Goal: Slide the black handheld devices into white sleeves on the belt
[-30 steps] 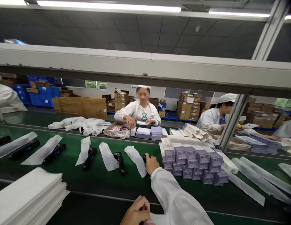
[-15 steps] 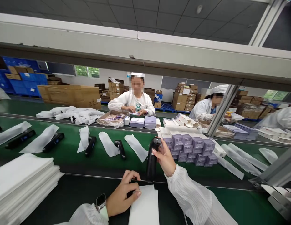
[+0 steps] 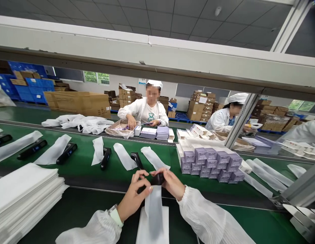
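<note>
My left hand (image 3: 134, 196) pinches the open top of a white sleeve bag (image 3: 153, 208), held upright over a flat white bag (image 3: 152, 227) on the near ledge. My right hand (image 3: 170, 182) grips a black handheld device (image 3: 157, 179) whose lower part sits inside the sleeve. Both hands meet at the bag's mouth, fingers closed. Just beyond, on the green conveyor belt (image 3: 78, 169), lie more black devices (image 3: 106, 158), each beside a white sleeve (image 3: 125, 156).
A thick stack of white bags (image 3: 22, 193) sits at my left. Purple boxes (image 3: 210, 162) are stacked on the belt at right. Two workers in white coats (image 3: 144, 112) sit across the belt with boxes. A metal frame post (image 3: 240, 120) slants at right.
My right hand took a black device off the belt, lifted it upright, then brought it down. My left hand raised a white sleeve, and the device is now partly inside it.
</note>
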The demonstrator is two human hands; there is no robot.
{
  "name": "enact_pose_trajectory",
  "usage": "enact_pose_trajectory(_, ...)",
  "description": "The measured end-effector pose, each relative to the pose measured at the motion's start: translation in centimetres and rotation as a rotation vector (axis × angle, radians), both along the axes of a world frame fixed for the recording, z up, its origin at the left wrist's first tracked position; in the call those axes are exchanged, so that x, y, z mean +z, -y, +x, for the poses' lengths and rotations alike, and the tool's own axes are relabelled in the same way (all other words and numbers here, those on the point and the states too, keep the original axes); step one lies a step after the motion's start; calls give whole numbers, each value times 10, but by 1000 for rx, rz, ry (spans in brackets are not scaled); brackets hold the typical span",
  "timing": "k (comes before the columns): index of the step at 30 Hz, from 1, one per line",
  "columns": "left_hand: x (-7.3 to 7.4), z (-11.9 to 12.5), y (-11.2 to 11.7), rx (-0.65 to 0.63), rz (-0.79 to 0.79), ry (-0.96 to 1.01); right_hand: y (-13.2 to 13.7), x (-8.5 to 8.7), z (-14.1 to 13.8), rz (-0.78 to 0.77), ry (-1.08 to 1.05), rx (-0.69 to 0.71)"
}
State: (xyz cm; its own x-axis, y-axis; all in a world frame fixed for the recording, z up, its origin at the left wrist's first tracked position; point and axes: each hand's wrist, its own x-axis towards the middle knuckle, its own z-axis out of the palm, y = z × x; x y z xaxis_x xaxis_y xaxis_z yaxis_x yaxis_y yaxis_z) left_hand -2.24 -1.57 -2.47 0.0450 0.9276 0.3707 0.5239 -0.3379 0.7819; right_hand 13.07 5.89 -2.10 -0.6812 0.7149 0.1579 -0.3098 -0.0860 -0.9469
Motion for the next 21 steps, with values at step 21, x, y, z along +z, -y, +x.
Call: enact_pose_trajectory(21,-7,-8,-10,-296,-370,-306,-115,28,60,828,1020,-956)
